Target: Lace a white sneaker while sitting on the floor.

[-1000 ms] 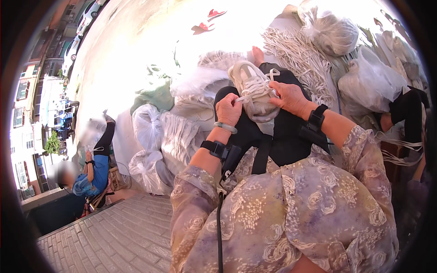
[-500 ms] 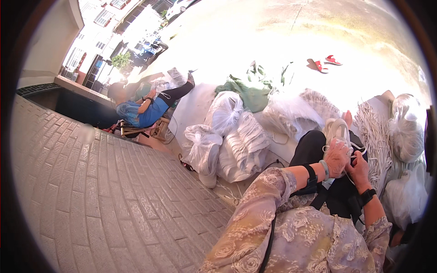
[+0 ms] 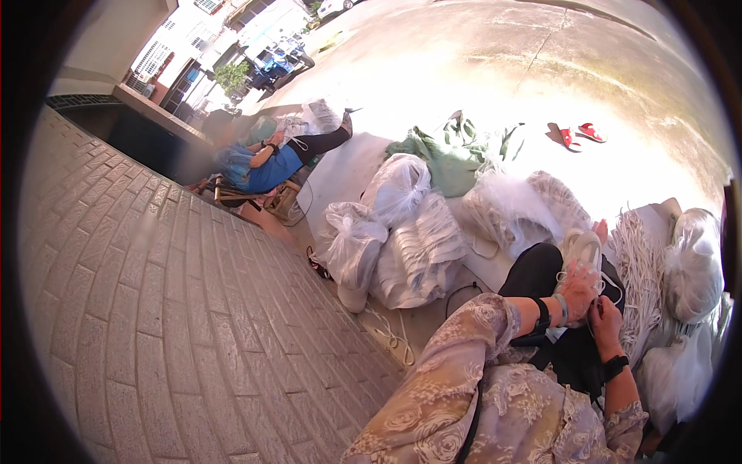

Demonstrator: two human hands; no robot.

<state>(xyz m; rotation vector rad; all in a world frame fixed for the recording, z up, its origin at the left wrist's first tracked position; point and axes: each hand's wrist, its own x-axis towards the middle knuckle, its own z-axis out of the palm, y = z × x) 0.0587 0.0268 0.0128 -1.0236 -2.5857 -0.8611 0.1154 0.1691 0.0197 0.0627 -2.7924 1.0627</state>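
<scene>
A pair of off-white shoes (image 3: pixel 581 249) rests on my dark-trousered lap, toes pointing away from me. My left hand (image 3: pixel 578 290) is closed around the near part of the shoes. A white shoelace (image 3: pixel 616 288) loops out from them to the right. Close beside the left hand, my right hand (image 3: pixel 606 323) pinches with its fingertips at the lace; the exact grip is small and partly hidden. A thick bundle of loose white laces (image 3: pixel 638 267) lies just right of my legs.
Clear plastic bags (image 3: pixel 348 240) and a stack of pale shoe parts (image 3: pixel 425 259) lie left of my legs. More bags (image 3: pixel 693 267) stand at the right. Beyond lie a green cloth (image 3: pixel 444 166) and red slippers (image 3: pixel 570 139). Another person (image 3: pixel 267 166) sits at the left.
The whole view has shifted, so the surroundings appear farther right and slightly lower. My right hand has drawn down a little from the shoes, its fingertips closed together; the left hand keeps its hold.
</scene>
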